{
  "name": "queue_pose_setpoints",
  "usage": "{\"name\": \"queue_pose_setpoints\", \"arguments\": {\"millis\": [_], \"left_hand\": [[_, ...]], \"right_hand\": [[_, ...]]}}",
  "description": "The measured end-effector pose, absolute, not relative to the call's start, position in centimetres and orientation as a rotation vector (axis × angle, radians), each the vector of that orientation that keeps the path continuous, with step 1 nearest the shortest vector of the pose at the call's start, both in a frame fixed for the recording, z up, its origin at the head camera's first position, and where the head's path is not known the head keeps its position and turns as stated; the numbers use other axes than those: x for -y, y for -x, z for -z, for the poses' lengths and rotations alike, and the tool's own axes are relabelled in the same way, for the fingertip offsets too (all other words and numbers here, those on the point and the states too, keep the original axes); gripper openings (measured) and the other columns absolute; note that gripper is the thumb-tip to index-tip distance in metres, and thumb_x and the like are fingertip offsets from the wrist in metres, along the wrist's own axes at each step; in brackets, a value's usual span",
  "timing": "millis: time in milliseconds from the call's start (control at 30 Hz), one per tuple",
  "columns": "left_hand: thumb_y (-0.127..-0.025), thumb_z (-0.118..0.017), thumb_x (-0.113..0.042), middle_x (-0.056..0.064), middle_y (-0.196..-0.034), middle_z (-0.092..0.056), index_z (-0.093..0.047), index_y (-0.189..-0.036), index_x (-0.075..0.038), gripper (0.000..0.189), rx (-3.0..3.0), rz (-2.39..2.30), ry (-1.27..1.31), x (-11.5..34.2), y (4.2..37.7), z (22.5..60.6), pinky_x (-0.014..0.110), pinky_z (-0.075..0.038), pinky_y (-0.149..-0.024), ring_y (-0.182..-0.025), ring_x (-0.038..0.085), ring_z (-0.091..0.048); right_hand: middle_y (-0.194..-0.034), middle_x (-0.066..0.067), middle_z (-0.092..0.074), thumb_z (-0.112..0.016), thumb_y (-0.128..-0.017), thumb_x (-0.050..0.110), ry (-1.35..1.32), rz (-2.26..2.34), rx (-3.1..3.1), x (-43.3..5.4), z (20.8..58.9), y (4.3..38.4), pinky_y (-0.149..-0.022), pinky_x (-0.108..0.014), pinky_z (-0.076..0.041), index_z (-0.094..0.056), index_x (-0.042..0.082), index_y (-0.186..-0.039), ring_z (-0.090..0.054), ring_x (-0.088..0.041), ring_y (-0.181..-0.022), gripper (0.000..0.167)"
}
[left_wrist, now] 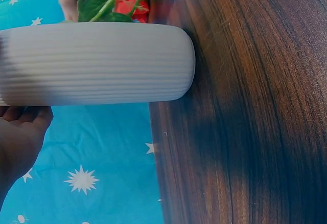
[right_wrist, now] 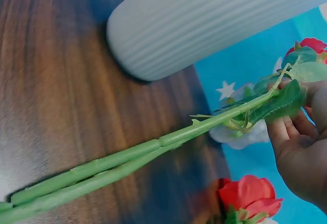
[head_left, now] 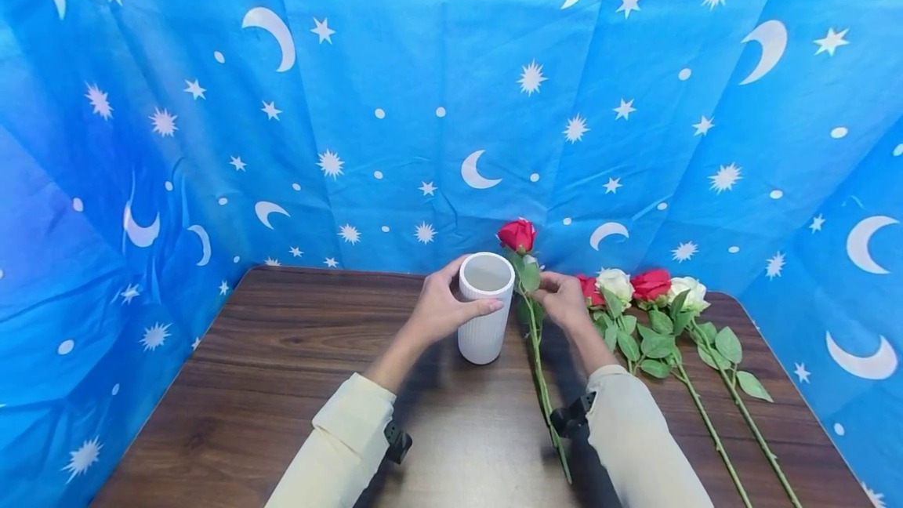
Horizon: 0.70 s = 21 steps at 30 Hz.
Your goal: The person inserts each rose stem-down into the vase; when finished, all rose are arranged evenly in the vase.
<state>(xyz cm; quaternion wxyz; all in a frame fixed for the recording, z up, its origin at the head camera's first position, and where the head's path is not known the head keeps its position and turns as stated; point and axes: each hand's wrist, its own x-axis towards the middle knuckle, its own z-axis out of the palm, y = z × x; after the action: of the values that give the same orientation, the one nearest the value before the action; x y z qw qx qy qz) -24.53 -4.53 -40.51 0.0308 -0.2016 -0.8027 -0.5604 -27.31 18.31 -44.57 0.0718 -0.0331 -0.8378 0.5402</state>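
Note:
A white ribbed vase [head_left: 484, 320] is upright over the table, its round mouth facing up. My left hand [head_left: 444, 300] grips it near the rim, with the thumb across the front and the fingers behind. Just right of the vase, a red rose [head_left: 517, 235] has its bloom above the rim level. My right hand [head_left: 562, 300] holds its green stem [right_wrist: 204, 125] below the bloom, among the leaves. Two stems run side by side in the right wrist view, where a pale, blurred bloom [right_wrist: 240, 132] shows behind the leaves. Some right fingertips are hidden by foliage.
More roses lie on the right of the brown wooden table [head_left: 282, 382]: a red rose [head_left: 650, 284], a white rose [head_left: 687, 294], another white rose [head_left: 615, 286] and a partly hidden red one. Their stems reach toward the front edge. A blue star-patterned cloth [head_left: 395, 61] hangs behind.

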Motion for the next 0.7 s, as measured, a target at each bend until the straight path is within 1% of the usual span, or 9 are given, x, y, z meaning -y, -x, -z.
{"name": "queue_pose_setpoints", "arguments": {"millis": [133,233,300,400,467,533,600,700], "left_hand": [[-0.077,-0.089,-0.027,0.006,-0.124,-0.071,-0.057,-0.142,-0.014,0.073,2.469,1.727,0.622,4.5,24.5,40.6,0.043,-0.056,-0.101,-0.113,0.020,-0.066],[-0.077,-0.089,-0.027,0.006,-0.124,-0.071,-0.057,-0.142,-0.014,0.073,2.467,1.725,0.627,4.5,24.5,40.5,0.043,-0.057,-0.100,-0.113,0.021,-0.066],[-0.078,-0.089,-0.027,0.006,-0.124,-0.071,-0.057,-0.142,-0.014,0.073,2.466,1.722,0.635,4.4,24.6,40.5,0.043,-0.057,-0.099,-0.113,0.021,-0.066],[-0.077,-0.089,-0.027,0.006,-0.124,-0.071,-0.057,-0.142,-0.015,0.073,2.462,1.722,0.642,4.4,24.6,40.5,0.042,-0.058,-0.099,-0.113,0.020,-0.066],[-0.078,-0.089,-0.027,0.006,-0.123,-0.072,-0.057,-0.141,-0.015,0.072,2.451,1.726,0.649,4.4,24.6,40.6,0.041,-0.058,-0.097,-0.111,0.020,-0.066],[-0.077,-0.089,-0.025,0.007,-0.122,-0.072,-0.058,-0.141,-0.015,0.071,2.432,1.745,0.649,4.4,24.6,40.7,0.039,-0.058,-0.095,-0.110,0.019,-0.066],[-0.077,-0.089,-0.024,0.007,-0.120,-0.072,-0.059,-0.140,-0.015,0.070,2.413,1.761,0.649,4.3,24.7,40.9,0.037,-0.058,-0.093,-0.108,0.018,-0.067],[-0.076,-0.090,-0.022,0.007,-0.119,-0.073,-0.060,-0.138,-0.015,0.069,2.386,1.785,0.652,4.3,24.7,41.0,0.035,-0.059,-0.091,-0.106,0.017,-0.067]], "right_hand": [[-0.114,-0.028,-0.073,-0.069,-0.091,0.000,0.098,-1.660,2.484,-18.5,43.3,27.3,-0.072,-0.010,-0.050,-0.069,-0.011,-0.118,-0.058,0.007,-0.079,0.029],[-0.114,-0.025,-0.074,-0.069,-0.093,0.002,0.095,-1.687,2.459,-18.6,42.4,27.2,-0.072,-0.010,-0.051,-0.069,-0.009,-0.120,-0.059,0.008,-0.080,0.029],[-0.109,-0.020,-0.076,-0.069,-0.093,0.002,0.102,-1.711,2.439,-18.6,42.0,27.1,-0.071,-0.011,-0.052,-0.069,-0.008,-0.120,-0.060,0.008,-0.079,0.029],[-0.095,-0.005,-0.078,-0.069,-0.092,0.001,0.111,-1.752,2.396,-18.7,41.4,27.0,-0.069,-0.012,-0.052,-0.069,-0.008,-0.119,-0.061,0.008,-0.076,0.028],[-0.085,0.006,-0.075,-0.069,-0.093,0.002,0.112,-1.798,2.362,-18.7,41.0,26.9,-0.068,-0.012,-0.054,-0.068,-0.009,-0.120,-0.062,0.009,-0.074,0.029],[-0.079,0.015,-0.070,-0.068,-0.093,0.002,0.109,-1.837,2.338,-18.7,40.7,26.8,-0.067,-0.013,-0.056,-0.068,-0.010,-0.120,-0.063,0.008,-0.073,0.029],[-0.077,0.019,-0.068,-0.069,-0.094,0.004,0.095,-1.862,2.327,-18.8,40.3,26.8,-0.067,-0.013,-0.057,-0.067,-0.010,-0.122,-0.064,0.008,-0.072,0.031],[-0.078,0.020,-0.068,-0.070,-0.094,0.007,0.076,-1.877,2.332,-19.1,39.9,26.8,-0.068,-0.013,-0.057,-0.067,-0.008,-0.125,-0.065,0.007,-0.073,0.035]]}}
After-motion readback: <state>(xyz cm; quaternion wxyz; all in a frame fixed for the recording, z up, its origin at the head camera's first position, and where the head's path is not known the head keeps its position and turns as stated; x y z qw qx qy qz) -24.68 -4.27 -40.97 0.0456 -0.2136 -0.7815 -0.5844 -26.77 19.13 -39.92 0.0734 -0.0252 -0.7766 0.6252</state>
